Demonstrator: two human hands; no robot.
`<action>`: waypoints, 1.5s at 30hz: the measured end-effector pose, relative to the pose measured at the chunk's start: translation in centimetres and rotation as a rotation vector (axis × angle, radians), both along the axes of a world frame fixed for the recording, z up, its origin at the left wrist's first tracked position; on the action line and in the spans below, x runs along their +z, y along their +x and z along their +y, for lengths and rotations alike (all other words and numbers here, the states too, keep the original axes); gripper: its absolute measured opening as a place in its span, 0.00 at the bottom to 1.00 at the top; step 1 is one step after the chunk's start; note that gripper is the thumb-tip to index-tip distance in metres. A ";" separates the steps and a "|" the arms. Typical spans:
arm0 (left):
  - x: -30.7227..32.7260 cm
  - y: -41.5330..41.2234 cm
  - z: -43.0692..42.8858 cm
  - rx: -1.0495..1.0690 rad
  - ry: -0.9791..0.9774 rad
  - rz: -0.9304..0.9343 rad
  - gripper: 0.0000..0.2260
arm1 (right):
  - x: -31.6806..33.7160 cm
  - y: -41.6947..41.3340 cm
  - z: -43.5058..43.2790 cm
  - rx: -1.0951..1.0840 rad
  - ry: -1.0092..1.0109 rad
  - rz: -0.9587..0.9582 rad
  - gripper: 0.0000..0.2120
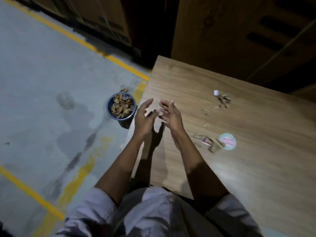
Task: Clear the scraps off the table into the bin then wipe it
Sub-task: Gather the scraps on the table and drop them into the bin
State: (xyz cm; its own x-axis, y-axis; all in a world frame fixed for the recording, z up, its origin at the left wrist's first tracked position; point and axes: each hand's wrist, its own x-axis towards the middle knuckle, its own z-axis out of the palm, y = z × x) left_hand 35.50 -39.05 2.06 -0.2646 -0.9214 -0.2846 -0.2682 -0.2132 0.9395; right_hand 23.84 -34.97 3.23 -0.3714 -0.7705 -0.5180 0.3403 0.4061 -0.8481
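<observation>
A wooden table [239, 168] fills the right half of the head view. Brown scraps with a small white piece [222, 99] lie at its far middle. Nearer, more scraps sit beside a round pale lid with a pink label [227, 141] and a small coloured wrapper [206, 141]. A blue bin [121, 106] full of brown scraps stands on the floor by the table's left edge. My left hand [144, 118] and my right hand [171, 113] hover palm to palm above the table's left edge, fingers spread, holding nothing.
Grey concrete floor [42, 100] with yellow painted lines lies to the left. One scrap [124, 90] rests on the floor just behind the bin. Large cardboard boxes [239, 31] stand dark behind the table.
</observation>
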 end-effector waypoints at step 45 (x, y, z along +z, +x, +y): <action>-3.1 -6.1 15.9 -0.301 0.167 -0.089 0.40 | -12.4 -8.4 15.1 0.394 0.048 1.694 0.17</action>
